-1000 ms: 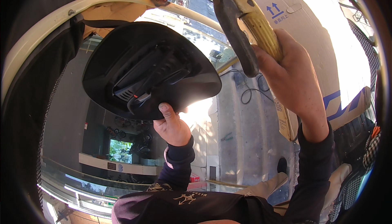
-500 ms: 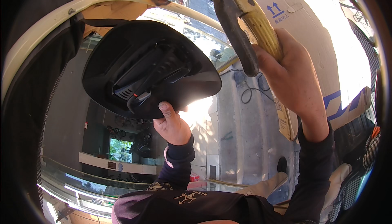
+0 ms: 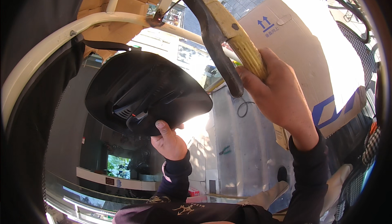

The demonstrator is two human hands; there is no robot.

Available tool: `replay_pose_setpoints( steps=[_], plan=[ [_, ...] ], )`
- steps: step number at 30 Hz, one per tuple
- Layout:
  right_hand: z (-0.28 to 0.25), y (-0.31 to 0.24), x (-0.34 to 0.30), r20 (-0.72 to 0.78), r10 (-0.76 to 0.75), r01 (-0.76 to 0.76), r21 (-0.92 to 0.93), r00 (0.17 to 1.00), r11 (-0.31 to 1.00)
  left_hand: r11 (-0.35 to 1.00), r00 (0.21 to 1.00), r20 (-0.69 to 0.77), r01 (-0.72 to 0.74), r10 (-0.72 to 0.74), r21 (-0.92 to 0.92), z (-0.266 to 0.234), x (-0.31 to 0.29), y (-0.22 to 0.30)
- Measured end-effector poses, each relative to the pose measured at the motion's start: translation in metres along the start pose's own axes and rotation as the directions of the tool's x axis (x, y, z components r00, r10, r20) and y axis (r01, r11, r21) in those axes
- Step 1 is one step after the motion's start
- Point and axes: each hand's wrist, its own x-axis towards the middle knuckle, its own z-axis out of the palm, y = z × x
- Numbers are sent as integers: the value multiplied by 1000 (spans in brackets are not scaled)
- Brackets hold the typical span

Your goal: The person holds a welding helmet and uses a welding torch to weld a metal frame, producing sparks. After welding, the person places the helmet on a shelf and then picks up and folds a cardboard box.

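My left hand [image 3: 169,141] grips the lower edge of a black welding mask [image 3: 179,81], thumb on the near face, with vents and straps showing in its hollow. The mask is held out to the left, below a cream tubular frame [image 3: 110,18]. My right hand [image 3: 281,91] is wrapped round the ribbed yellow handle of an electrode holder [image 3: 245,52], which has a long black lever along its left side. From its far end a thin welding rod [image 3: 172,8] reaches to a rusty, scorched joint [image 3: 156,21] on the frame, where a small reddish spot shows.
A large cardboard box [image 3: 302,48] with blue markings stands at the right. Green-handled pliers [image 3: 224,150] and a dark cable [image 3: 243,109] lie on the grey floor. Black fabric [image 3: 32,114] hangs at the left, and brown cardboard [image 3: 122,3] sits behind the frame.
The whole scene sits lower in view. The electrode holder and my right hand have shifted left and down in the picture; the mask appears lower. The orange glow at the joint looks dimmer.
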Motion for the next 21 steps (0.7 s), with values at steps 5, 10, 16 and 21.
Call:
replay_pose_setpoints(
  steps=[5, 10, 16, 21],
  plan=[
    [-6, 3, -1, 0, -23, 23, 8, 1000, 1000, 1000, 1000, -2, -8, 8, -16, -1, 1, -10],
    [-8, 2, -1, 23, -15, 15, 1, 1000, 1000, 1000, 1000, -20, 24, -24, 6, -6, -3, -15],
    [-5, 5, 1, -24, 12, -12, 2, 1000, 1000, 1000, 1000, -22, 8, -8, -7, 2, -2, -8],
    [-2, 7, 1, -26, -5, 5, -1, 1000, 1000, 999, 1000, 15, -4, 4, -34, 1, -1, -10]
  ],
)
